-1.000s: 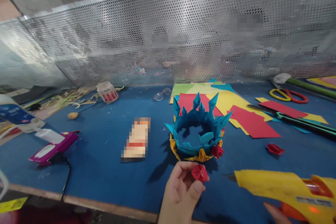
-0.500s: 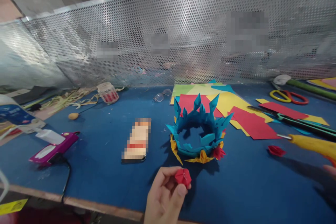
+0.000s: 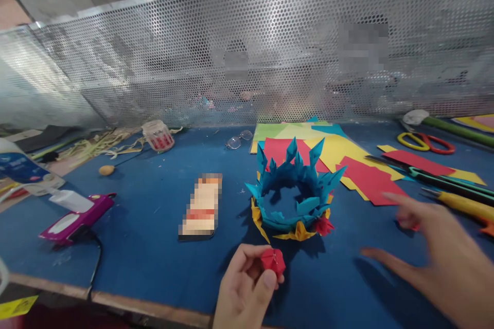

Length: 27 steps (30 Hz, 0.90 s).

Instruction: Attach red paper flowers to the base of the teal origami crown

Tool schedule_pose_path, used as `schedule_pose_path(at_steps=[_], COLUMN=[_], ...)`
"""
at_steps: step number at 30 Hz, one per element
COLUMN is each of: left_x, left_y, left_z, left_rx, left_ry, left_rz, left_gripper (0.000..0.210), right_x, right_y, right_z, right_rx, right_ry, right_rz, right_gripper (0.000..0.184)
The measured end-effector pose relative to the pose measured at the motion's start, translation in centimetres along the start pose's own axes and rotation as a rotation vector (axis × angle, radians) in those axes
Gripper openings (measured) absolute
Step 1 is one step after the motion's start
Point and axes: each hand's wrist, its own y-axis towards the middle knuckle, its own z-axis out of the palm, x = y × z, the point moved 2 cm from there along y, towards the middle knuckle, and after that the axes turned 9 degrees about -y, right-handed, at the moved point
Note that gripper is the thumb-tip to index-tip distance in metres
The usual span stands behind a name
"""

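Left hand: the left hand [image 3: 245, 295] rises from the near table edge, its grip closed on a small red paper flower [image 3: 272, 261], pinched between thumb and fingertips.
Red paper flower: held above the blue table [image 3: 154, 236], just in front of the paper crown and apart from it.
Right hand: the right hand [image 3: 443, 262], blurred, is spread above the table at right, fingers apart, its grip open and holding nothing; a second red paper piece [image 3: 408, 224] shows partly behind its fingers.
Paper crown: a blue spiked paper crown [image 3: 295, 190] with a yellow base stands mid-table; a red flower [image 3: 323, 225] sits at its lower right rim.
Glue gun: the yellow glue gun [image 3: 461, 205] lies on the table at the far right, beyond the right hand.
Surroundings: coloured paper sheets [image 3: 347, 157] lie behind the crown; scissors [image 3: 424, 141] far right; spectacles [image 3: 238, 139] near the perforated metal screen [image 3: 247, 46]; a magenta device [image 3: 75, 216] at left.
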Motion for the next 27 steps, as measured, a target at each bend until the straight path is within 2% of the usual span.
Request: schedule_pose_path(at_steps=[3,6,9,12,15,17,22,27], left_x=[0.0,0.1,0.0,-0.2,-0.4,-0.4,-0.4,-0.3], left_y=[0.0,0.0,0.0,0.1,0.2,0.2,0.3,0.4], left_z=[-0.1,-0.1,-0.1,0.2,0.4,0.5,0.3,0.6], left_rx=[0.0,0.011,0.023,0.05,0.094,0.11,0.115,0.126], left_ry=[-0.004,-0.023,-0.024,0.002,0.024,0.022,0.017,0.008], left_rz=[0.004,0.001,-0.007,-0.039,-0.105,-0.124,-0.117,-0.166], left_gripper=[0.042,0.041,0.041,0.044,0.046,0.045,0.04,0.045], right_x=[4.2,5.5,5.1,4.5,4.1,4.0,4.0,3.8], right_y=[2.4,4.2,5.2,5.8,6.5,7.0,7.8,7.2], right_z=[-0.4,-0.3,0.0,0.4,0.5,0.4,0.7,1.8], right_rx=[-0.03,-0.031,0.007,0.07,0.149,0.207,0.393,0.543], right_ry=[-0.008,-0.001,0.049,0.107,0.173,0.225,0.351,0.469], right_rz=[-0.233,-0.329,-0.343,-0.361,-0.402,-0.414,-0.335,-0.255], right_gripper=[0.048,0.045,0.041,0.028,0.043,0.045,0.032,0.035])
